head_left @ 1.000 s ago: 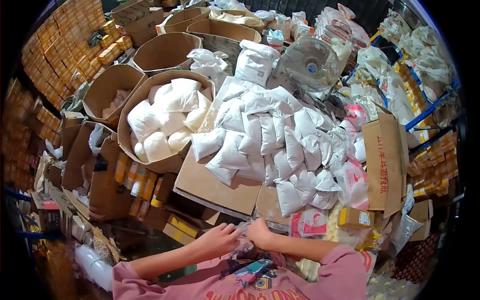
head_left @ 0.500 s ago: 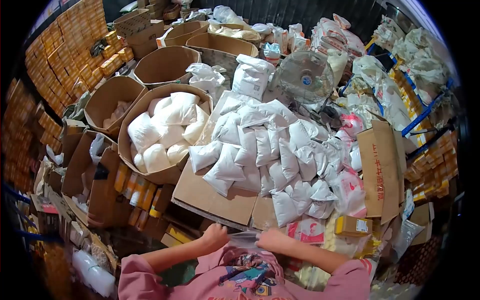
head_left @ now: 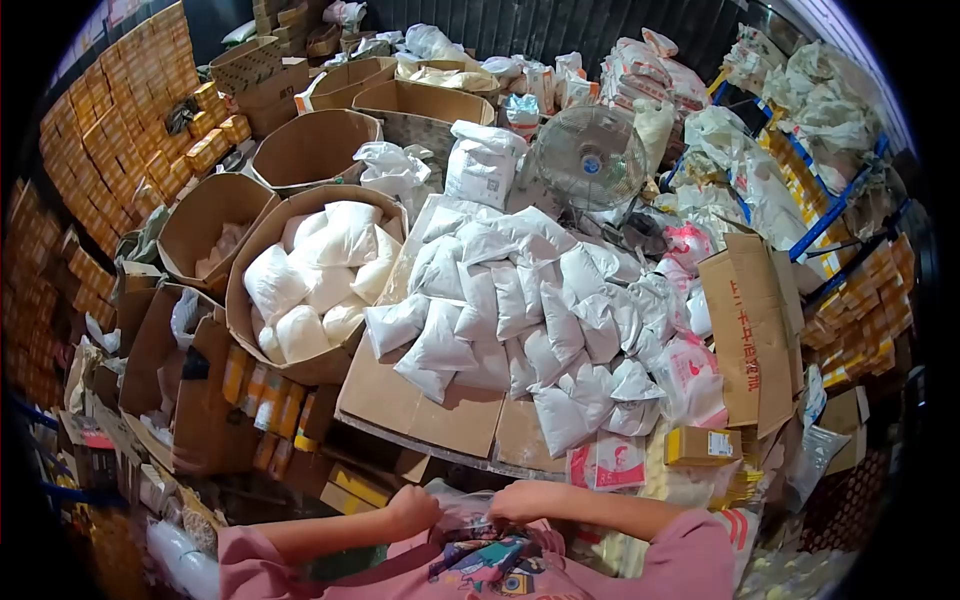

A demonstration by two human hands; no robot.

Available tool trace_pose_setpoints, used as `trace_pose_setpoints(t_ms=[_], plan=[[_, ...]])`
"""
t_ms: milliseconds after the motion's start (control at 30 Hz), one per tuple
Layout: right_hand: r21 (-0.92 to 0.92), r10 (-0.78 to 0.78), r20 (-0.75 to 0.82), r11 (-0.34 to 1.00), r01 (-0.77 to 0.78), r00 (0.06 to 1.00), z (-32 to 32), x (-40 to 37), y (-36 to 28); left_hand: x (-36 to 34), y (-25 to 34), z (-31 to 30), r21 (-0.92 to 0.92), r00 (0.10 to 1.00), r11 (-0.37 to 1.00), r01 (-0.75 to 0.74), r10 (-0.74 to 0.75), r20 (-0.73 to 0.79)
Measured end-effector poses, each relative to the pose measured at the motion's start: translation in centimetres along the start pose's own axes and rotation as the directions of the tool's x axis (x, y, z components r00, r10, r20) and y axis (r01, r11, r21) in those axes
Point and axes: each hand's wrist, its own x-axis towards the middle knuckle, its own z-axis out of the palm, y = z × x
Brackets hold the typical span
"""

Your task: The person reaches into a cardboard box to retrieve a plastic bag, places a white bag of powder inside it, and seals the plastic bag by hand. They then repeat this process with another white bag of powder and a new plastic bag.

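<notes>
My left hand (head_left: 412, 508) and my right hand (head_left: 518, 499) sit close to my chest at the bottom of the view, both closed on a clear plastic bag (head_left: 462, 500) stretched between them. Its contents are hidden by my hands and pink sleeves. Just beyond my hands lies a flat cardboard sheet (head_left: 415, 410) carrying a heap of white filled pouches (head_left: 520, 310). To the left of the heap stands a round cardboard box (head_left: 300, 368) full of white bags (head_left: 310, 270).
A desk fan (head_left: 590, 160) stands behind the heap. Open cardboard boxes (head_left: 315, 145) sit at the back left, with stacks of yellow cartons (head_left: 110, 130) along the left wall. A brown box flap (head_left: 745, 330), a small yellow box (head_left: 703, 446) and pink-printed packets (head_left: 610, 465) lie to the right.
Both hands have drawn lower and nearer to my body while holding the plastic bag. The view has shifted slightly, so the heap and boxes sit a little further left.
</notes>
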Motion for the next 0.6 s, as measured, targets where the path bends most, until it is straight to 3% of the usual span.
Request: trace_pose_setpoints(t_ms=[67, 100, 167, 233, 267, 367, 400, 500, 533, 567, 600], plan=[[-0.117, 0.042, 0.002, 0.992, -0.041, 0.999, 0.1, 0.8, -0.1, 0.1, 0.3, -0.9, -0.038, 0.998, 0.998, -0.049, 0.051, 0.047], [-0.171, 0.066, -0.002, 0.983, -0.066, 0.998, 0.2, 1.1, -0.2, 0.5, 0.0, -0.7, -0.098, 0.990, 0.985, -0.140, 0.137, -0.035], [-0.208, 0.075, -0.039, 0.975, -0.081, 0.996, -0.6, 1.0, -0.9, 1.2, -0.7, -1.0, 0.063, 0.940, 0.982, -0.177, 0.188, -0.285], [-0.224, 0.095, -0.085, 0.968, -0.111, 0.992, 0.0, 1.4, -0.2, 1.5, -1.9, -1.9, 0.074, 0.913, 0.984, -0.163, 0.179, -0.368], [-0.198, 0.080, -0.118, 0.975, -0.102, 0.990, 0.5, 1.6, 0.4, 1.4, -2.4, -2.2, 0.075, 0.898, 0.985, -0.154, 0.171, -0.406], [-0.124, 0.073, -0.230, 0.987, -0.104, 0.970, 0.2, 0.7, 0.8, 1.0, -2.2, -0.4, -0.072, 0.997, 0.997, -0.033, 0.028, -0.076], [-0.099, 0.072, -0.220, 0.990, -0.096, 0.973, 0.2, 0.7, 1.0, 1.4, -2.4, 1.3, -0.119, 0.995, 0.988, -0.094, 0.088, -0.053], [0.002, 0.095, -0.199, 0.995, -0.097, 0.975, 0.2, 0.1, 1.7, 1.7, -3.3, 1.5, -0.188, 0.966, 0.965, -0.185, 0.143, -0.215], [0.056, 0.091, -0.205, 0.995, -0.081, 0.974, 0.3, 0.1, 2.4, 1.5, -3.9, -0.7, -0.162, 0.962, 0.964, -0.211, 0.176, -0.207], [0.046, -0.038, -0.373, 0.997, 0.059, 0.927, 1.3, 0.3, 3.7, 1.3, -4.5, -3.1, -0.121, 0.963, 0.969, -0.216, 0.192, -0.188], [0.240, -0.015, -0.494, 0.959, 0.153, 0.869, 1.4, 0.2, 3.9, 1.2, -5.0, -4.7, -0.131, 0.897, 0.954, -0.268, 0.198, -0.396]])
